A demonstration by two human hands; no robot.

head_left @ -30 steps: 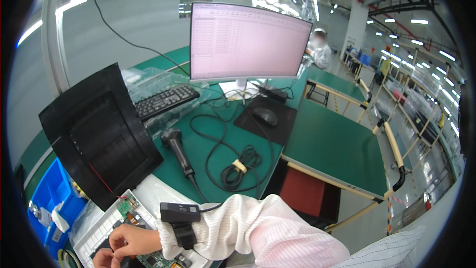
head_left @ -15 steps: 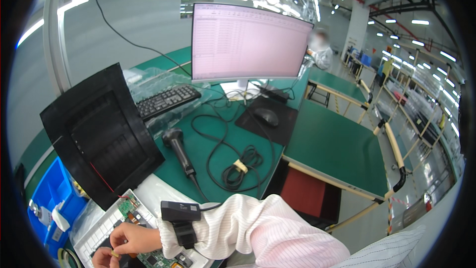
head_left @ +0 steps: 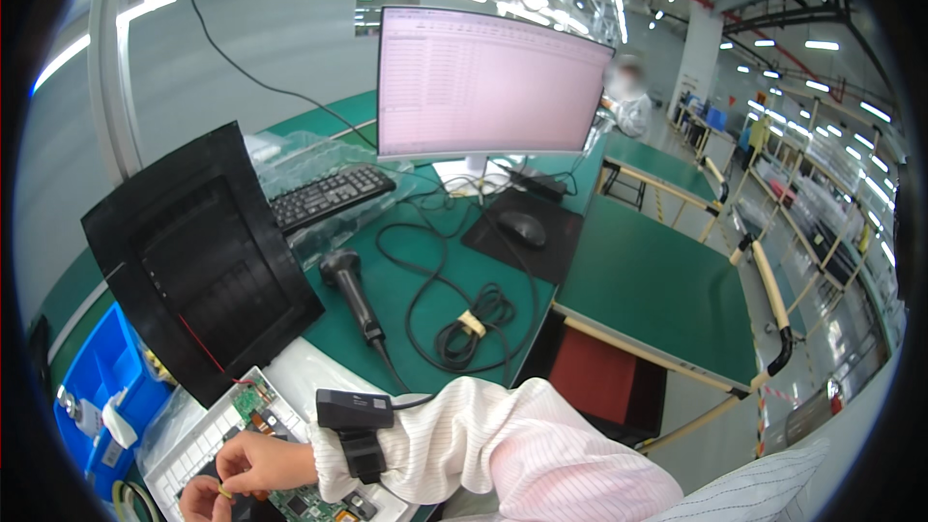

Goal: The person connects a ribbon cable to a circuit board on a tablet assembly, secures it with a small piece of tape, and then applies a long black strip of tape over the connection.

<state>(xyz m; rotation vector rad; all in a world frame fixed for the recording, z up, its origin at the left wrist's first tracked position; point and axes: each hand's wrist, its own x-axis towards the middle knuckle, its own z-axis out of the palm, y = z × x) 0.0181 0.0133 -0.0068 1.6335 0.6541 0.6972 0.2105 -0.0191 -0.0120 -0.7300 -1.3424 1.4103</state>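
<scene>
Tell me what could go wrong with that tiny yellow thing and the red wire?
The small yellow piece where the left hand and right hand meet might drop onto the circuit board. The thin red wire, stretching from the black panel toward the electronics, could get tugged.

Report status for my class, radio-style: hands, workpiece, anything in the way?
Left hand and right hand meet at small yellow piece; exact grip unclear. Circuit board in white casing beneath. Black panel stands beyond, apart from both hands.
</scene>
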